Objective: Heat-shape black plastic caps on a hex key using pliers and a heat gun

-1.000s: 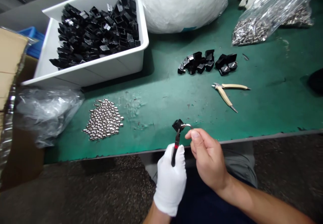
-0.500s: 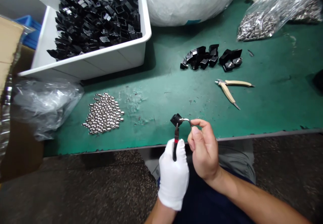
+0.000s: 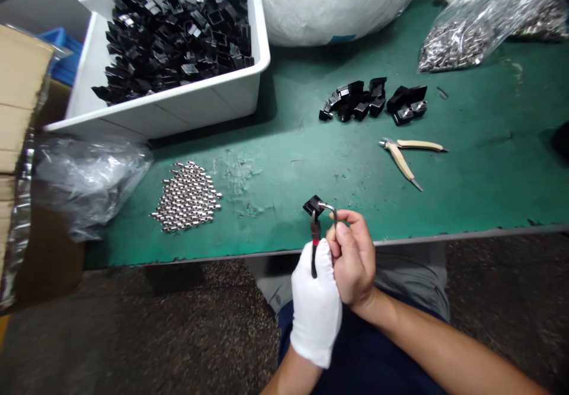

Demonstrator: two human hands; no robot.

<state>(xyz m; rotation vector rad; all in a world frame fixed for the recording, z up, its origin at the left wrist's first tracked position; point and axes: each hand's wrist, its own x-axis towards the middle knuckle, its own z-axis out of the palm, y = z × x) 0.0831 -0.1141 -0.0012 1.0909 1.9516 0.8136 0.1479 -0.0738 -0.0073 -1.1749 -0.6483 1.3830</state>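
Note:
My left hand [image 3: 316, 300], in a white glove, is closed around dark pliers [image 3: 315, 233] with a red band. The jaws of the pliers are at a small black plastic part [image 3: 312, 204], just above the table's near edge. My bare right hand [image 3: 354, 261] pinches a bent metal hex key [image 3: 331, 208]. Its short arm reaches to the right side of the black part, where a bit of metal shows. Whether the key's tip sits inside cannot be made out. The two hands are side by side, nearly touching.
A white bin [image 3: 178, 110] heaped with black parts stands at the back left. Small metal fittings [image 3: 189, 197] lie left on the green table [image 3: 275, 158]. Cream-handled cutters [image 3: 402, 156], grouped black parts [image 3: 355, 99] and a bag of metal pieces [image 3: 457, 42] are on the right.
My left hand has shifted slightly right with the pliers and black part. My right hand has moved a little left, and the hex key has turned so its long arm hangs lower.

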